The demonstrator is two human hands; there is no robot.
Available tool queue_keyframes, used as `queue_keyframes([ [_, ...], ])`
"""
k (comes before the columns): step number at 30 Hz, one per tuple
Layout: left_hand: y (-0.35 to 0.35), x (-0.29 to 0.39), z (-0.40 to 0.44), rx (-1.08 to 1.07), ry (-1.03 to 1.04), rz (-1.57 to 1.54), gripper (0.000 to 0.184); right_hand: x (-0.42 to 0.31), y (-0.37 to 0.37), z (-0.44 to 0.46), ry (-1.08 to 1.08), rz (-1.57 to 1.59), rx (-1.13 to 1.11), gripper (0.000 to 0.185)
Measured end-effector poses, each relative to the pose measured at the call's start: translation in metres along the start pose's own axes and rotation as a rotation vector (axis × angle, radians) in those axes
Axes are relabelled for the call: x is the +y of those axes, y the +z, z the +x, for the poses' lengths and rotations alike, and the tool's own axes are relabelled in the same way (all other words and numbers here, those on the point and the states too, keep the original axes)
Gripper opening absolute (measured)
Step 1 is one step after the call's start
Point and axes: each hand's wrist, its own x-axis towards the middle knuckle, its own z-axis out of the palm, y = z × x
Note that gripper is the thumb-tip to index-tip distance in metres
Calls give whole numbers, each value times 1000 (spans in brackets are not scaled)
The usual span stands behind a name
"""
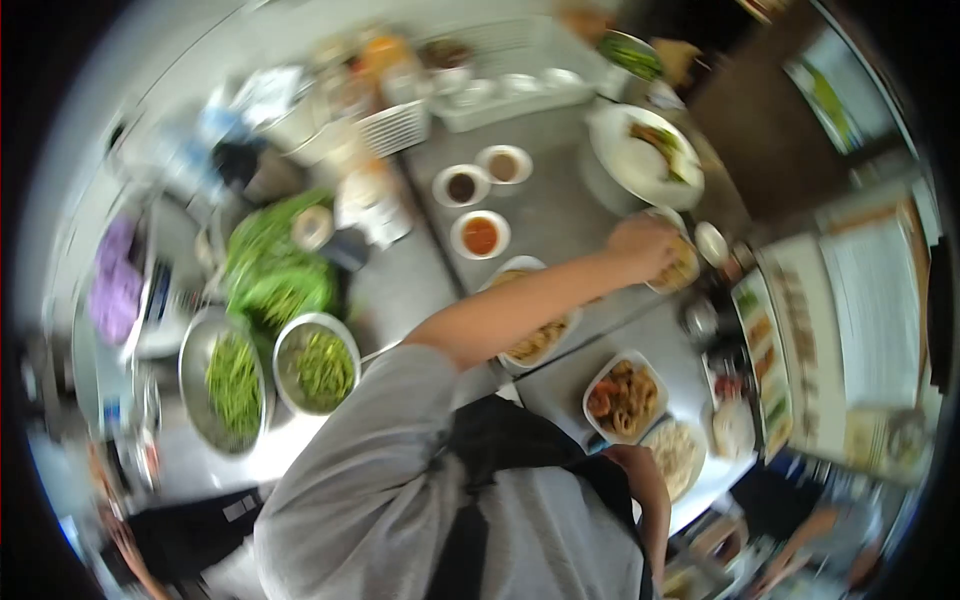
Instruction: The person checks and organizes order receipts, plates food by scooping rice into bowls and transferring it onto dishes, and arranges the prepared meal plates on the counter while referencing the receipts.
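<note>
My left hand (645, 250), at the end of an arm stretched across the counter, is at a white bowl of pale food (680, 270). Its fingers look curled together at the bowl's near side; blur hides what they hold. Under that forearm stands a white dish of yellowish food (537, 338), partly covered. My right hand (628, 460) is low, beside a square white dish of brown and reddish food (625, 395) and a round plate of pale food (675, 455); its fingers do not show clearly.
Three small sauce bowls, one with red sauce (480, 236), stand mid-counter. A large white plate (625, 165) is beyond my left hand. Two metal bowls of green vegetables, one round (318, 362), sit left near bagged greens (280, 260). Other people (190, 540) are at the lower edges.
</note>
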Motion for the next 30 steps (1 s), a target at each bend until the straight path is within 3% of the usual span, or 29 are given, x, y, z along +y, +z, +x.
queue_keyframes([
  [2, -30, 41, -19, -150, 176, -76, 26, 15, 16, -21, 27, -74, 76, 19],
  [4, -61, 88, -56, -586, 102, -170, 32, 34, 37, -29, 8, -167, 187, 17],
  [6, -61, 109, -108, -794, 215, -278, 36, 46, 49, -43, 72, -204, 225, 15],
  [8, -49, 108, -154, -1059, 397, -173, 27, 47, 48, -62, 146, -165, 230, 13],
  [10, -22, 100, -193, -1260, 379, -88, 20, 67, 55, -86, 116, 35, 280, 11],
  [13, -17, 127, -213, -1204, 362, -236, 22, 107, 67, -140, -36, 186, 470, 15],
  [17, 4, 216, -230, -1209, 179, -199, 23, 165, 70, -225, 90, 350, 1003, 13],
  [21, 79, 311, -272, -1183, 320, -209, 24, 237, 87, -336, 102, 469, 1315, 18],
  [24, 131, 402, -317, -1257, 411, -412, 24, 248, 108, -425, 440, 496, 1325, 31],
  [27, 183, 469, -367, -1415, 721, -475, 26, 269, 140, -476, 389, 575, 1512, 22],
  [30, 198, 517, -379, -1676, 617, -424, 28, 280, 157, -510, 373, 572, 1583, 14],
])
